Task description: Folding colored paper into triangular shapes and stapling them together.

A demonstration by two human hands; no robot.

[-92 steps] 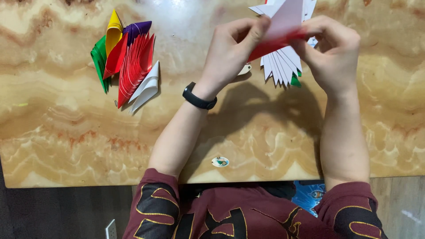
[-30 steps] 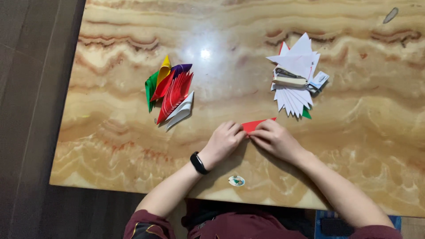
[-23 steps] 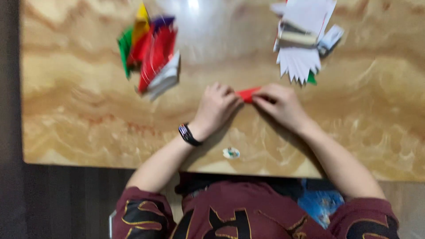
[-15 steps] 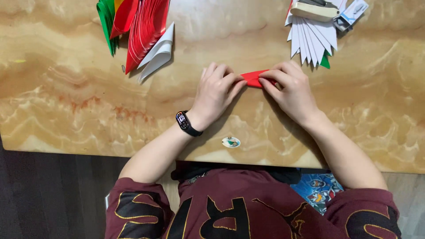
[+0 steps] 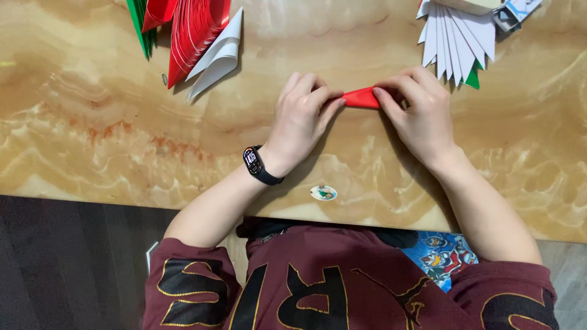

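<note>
On the marbled worktop, past a fan of folded red, green and white paper pieces, the left hand and right hand pinch opposite ends of a small folded red paper, flattening it, below a white paper stack.

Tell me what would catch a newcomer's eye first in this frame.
Most striking is the small folded red paper piece at the centre of the marbled tan table, pressed flat between the left hand and the right hand. Next come the fan of red, green and white folded papers at the top left and the spread of white pointed papers at the top right. A black wristband marks the left wrist.
</note>
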